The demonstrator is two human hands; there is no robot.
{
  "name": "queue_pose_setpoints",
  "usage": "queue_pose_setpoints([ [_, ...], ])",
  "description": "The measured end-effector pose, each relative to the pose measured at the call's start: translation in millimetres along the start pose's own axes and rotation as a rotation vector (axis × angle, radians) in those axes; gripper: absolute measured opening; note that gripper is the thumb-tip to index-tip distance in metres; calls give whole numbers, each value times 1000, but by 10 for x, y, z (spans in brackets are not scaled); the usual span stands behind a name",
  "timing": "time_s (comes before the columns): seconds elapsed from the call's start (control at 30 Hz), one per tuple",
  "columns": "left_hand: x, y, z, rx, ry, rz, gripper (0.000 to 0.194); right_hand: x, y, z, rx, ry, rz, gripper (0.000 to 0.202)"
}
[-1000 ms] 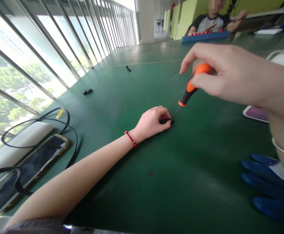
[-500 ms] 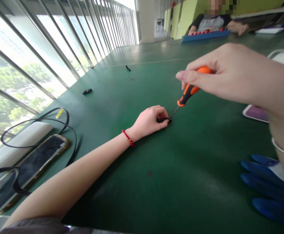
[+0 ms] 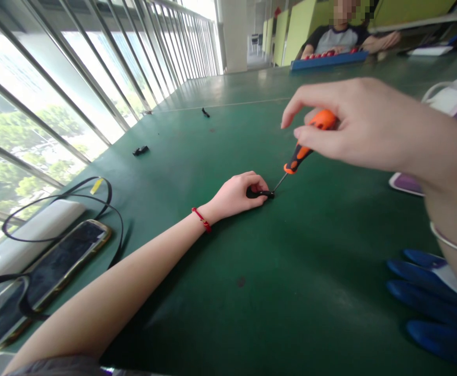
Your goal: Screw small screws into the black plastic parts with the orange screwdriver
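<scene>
My left hand rests on the green table, fingers closed round a small black part. My right hand is above and to the right, with the orange and black screwdriver in its grip. The handle's end sits against the palm, while the index finger is raised off it. The screwdriver slants down to the left, and its thin metal tip meets the right end of the black part. Whether the tip sits in a screw is too small to tell.
Two small black pieces lie further back. At left are a phone, a white device and a looped black cable. A blue glove lies right. Across the table, a person sits behind a blue tray.
My right index finger has lifted and spread away from the screwdriver handle, and the thumb has shifted. My left hand has moved very slightly left with the black part.
</scene>
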State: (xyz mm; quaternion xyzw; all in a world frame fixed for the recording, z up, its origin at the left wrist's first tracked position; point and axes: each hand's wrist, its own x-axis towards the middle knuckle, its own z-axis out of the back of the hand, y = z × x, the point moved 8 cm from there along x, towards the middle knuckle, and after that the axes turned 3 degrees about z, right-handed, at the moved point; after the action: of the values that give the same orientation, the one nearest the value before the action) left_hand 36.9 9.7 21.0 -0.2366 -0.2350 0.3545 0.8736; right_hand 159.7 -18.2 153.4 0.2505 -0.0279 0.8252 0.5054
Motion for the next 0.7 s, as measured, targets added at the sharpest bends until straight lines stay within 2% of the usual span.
queue_pose_setpoints([
  [0.07, -1, -7, -1, 4, -4, -3, 12, -2, 13, 4, 15, -6, 8, 23],
  [0.13, -3, -14, 1, 4, -8, -8, 12, -2, 11, 1, 14, -2, 10, 20],
  [0.2, -5, -18, 5, 3, -13, -11, 12, -2, -10, -2, -12, 0, -3, 36],
  [0.23, -6, -19, 9, 2, -17, -10, 12, -1, -23, -2, -17, -4, -10, 35],
  [0.3, -9, -20, 15, 0, -24, -6, 11, -1, -34, -3, 10, -20, -10, 16],
  [0.4, -13, -20, 25, -5, -36, 4, 11, -4, -6, -15, 51, -34, 19, 30],
  [0.47, -14, -17, 32, -19, -42, 8, 11, -5, 7, -30, 65, -29, 9, 20],
  [0.57, -13, -7, 40, -59, -45, 12, 11, 2, 17, -33, 98, -32, -13, 35],
  [0.67, -9, 22, 49, -125, -49, 37, 13, 10, 20, -24, 77, -53, -4, 9],
  [0.7, -9, 37, 51, -152, -51, 50, 14, 10, 18, -24, 66, -57, -2, 11],
])
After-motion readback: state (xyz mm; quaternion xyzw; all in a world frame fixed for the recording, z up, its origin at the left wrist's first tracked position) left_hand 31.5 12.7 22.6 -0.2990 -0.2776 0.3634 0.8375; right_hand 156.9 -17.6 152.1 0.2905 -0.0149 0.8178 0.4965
